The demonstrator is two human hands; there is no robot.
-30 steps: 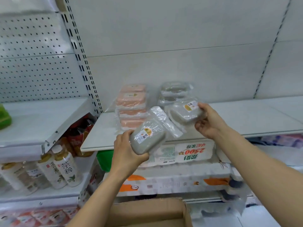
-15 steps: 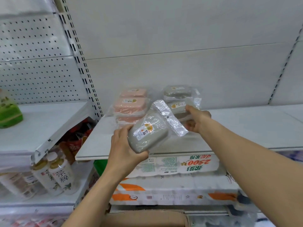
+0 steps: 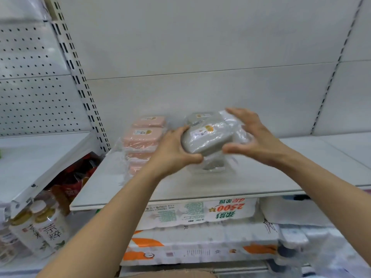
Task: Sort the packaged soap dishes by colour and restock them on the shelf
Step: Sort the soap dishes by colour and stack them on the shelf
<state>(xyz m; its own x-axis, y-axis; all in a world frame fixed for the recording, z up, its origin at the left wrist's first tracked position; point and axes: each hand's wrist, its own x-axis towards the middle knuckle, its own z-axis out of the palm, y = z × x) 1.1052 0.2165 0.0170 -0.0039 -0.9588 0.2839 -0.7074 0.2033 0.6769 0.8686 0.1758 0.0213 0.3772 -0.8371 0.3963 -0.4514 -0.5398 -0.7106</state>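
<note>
**A:** Where is the grey soap dish (image 3: 206, 140) now?

**B:** It is in your left hand (image 3: 172, 155). Your thumb is curled under its near end and your fingers are wrapped over the far side, so you are gripping it through the plastic wrap. It sits tilted, just above the grey stack (image 3: 200, 117) at the back of the shelf (image 3: 261, 177).

**A:** And your right hand (image 3: 255, 135)?

**B:** It is spread and loose, holding nothing. The fingertips reach past the far end of the dish, the thumb lies beside its right corner, and the loose wrap bunches beneath the palm. Whether the thumb touches the dish is hard to tell through the blur.

**A:** Which step is this?

**B:** I judge you are placing this grey one with its own colour. The pink stack (image 3: 143, 137) lies just beyond the knuckles of your left hand, so the colours are already split into two piles.

**A:** What does the next move ask of you?

**B:** Level the dish, lower it square onto the grey pile, and steady the pile with your right fingers as your left lets go. The wrap looks slippery, so a tilted landing could slide off towards the pink side. Below your wrists, the tissue packs (image 3: 200, 215) and the bottles (image 3: 46, 225) stay out of it.
</note>
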